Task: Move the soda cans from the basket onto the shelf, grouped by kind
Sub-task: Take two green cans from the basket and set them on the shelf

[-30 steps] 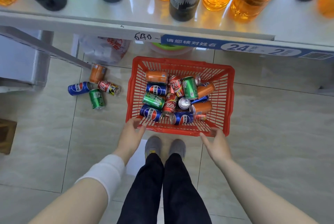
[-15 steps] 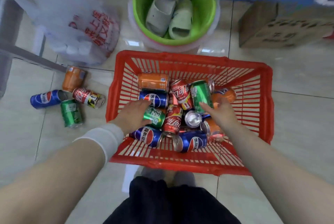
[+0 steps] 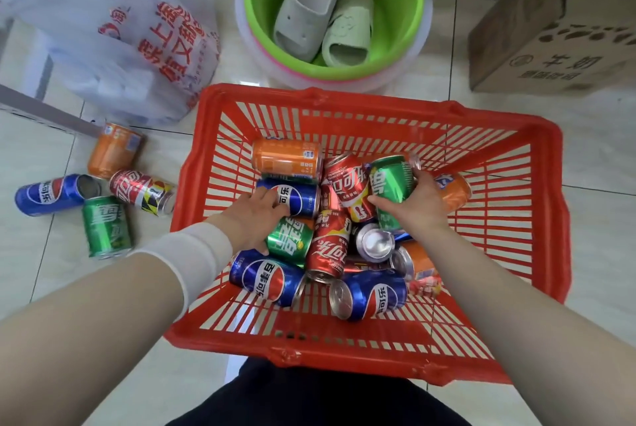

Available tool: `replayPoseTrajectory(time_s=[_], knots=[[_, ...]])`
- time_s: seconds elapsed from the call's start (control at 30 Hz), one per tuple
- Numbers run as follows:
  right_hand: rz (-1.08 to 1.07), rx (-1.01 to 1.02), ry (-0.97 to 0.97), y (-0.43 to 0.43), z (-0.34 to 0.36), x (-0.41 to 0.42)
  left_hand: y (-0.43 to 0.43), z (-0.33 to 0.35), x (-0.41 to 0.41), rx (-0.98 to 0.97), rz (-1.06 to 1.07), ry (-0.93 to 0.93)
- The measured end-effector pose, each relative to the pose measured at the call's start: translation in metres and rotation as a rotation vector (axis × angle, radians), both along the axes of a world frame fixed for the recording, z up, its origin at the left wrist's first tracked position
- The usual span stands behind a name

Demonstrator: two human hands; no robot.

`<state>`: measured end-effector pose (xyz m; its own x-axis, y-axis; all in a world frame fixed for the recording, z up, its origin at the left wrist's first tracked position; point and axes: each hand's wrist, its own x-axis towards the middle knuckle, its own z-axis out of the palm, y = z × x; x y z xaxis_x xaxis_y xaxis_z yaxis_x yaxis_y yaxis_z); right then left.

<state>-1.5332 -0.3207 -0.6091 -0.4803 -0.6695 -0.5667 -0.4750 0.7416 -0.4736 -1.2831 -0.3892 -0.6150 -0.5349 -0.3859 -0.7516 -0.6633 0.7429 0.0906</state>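
Basket [image 3: 344, 358]: red, on the floor, soda cans heaped inside.
Left grip [image 3: 256, 215]: fingers on blue Pepsi can [image 3: 301, 200], palm over near Sprite can [image 3: 290, 245]; hold unclear.
Right grip [image 3: 414, 207]: wrapped round far Sprite can [image 3: 390, 181].
Loose cans [image 3: 106, 226]: four, left of the basket.

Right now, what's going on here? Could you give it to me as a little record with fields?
Basket: red basket on the floor, cans of four colours lying jumbled inside
Right hand: grips a green can
Left hand: fingers on a blue can; grip unclear
Floor cans: four, left of the basket
Behind: green basin holding slippers, plastic bag, cardboard box
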Motion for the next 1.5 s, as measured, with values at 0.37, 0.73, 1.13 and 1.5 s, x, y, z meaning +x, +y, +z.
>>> replayPoseTrajectory(time_s=[0.37,0.73,1.13,1.5], knots=[[-0.024,0.065,-0.122,-0.002,0.022,-0.01,0.002,0.01,0.0,-0.027,0.001,0.044],[-0.424,0.121,-0.684,0.047,0.059,-0.013,0.007,0.025,0.003,0.103,0.306,-0.041],[-0.756,0.124,-1.016,0.07,0.112,0.033,0.053,0.089,0.009,0.357,0.831,0.203],[-0.689,-0.029,-1.12,0.115,0.301,0.062,0.139,0.31,-0.001,0.606,1.677,0.813]])
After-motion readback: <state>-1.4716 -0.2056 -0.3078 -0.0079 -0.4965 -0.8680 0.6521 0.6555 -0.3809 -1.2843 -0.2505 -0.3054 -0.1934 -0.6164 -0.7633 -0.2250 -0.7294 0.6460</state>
